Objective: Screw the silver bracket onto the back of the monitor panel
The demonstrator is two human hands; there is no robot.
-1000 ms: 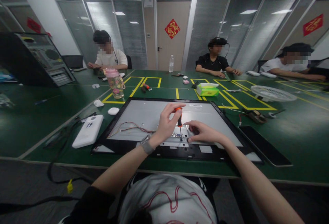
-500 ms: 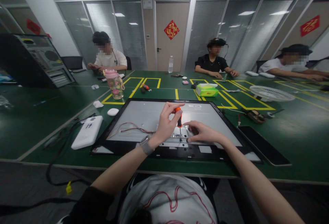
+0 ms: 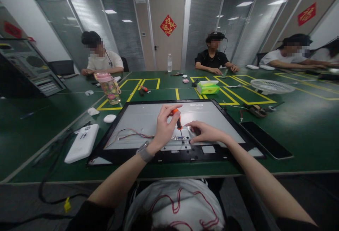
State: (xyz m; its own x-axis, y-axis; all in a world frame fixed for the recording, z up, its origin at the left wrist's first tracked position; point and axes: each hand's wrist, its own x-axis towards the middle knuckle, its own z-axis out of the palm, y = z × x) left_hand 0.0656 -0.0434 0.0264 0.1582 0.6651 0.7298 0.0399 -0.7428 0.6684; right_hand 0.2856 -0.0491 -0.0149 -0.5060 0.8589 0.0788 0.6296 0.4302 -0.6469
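A monitor panel (image 3: 143, 118) in a black frame lies face down on the green table in front of me. My left hand (image 3: 163, 128) is closed round an orange-handled screwdriver (image 3: 178, 118), held upright with its tip on a small circuit board (image 3: 178, 138) near the panel's front edge. My right hand (image 3: 204, 132) rests on the panel beside the tip, fingers curled and pressed down next to the board. Red and black wires (image 3: 129, 133) run from the board to the left. A watch sits on my left wrist.
A white box (image 3: 82, 142) and a black cable lie left of the panel, a dark phone (image 3: 266, 140) right of it. Behind stand a pink-lidded bottle (image 3: 109, 88), a green tissue pack (image 3: 207, 88) and a white fan grille (image 3: 275, 87). Three people sit at the far side.
Both hands stay on the screwdriver and board. The view has swung slightly, so everything sits a little further left and lower in the picture.
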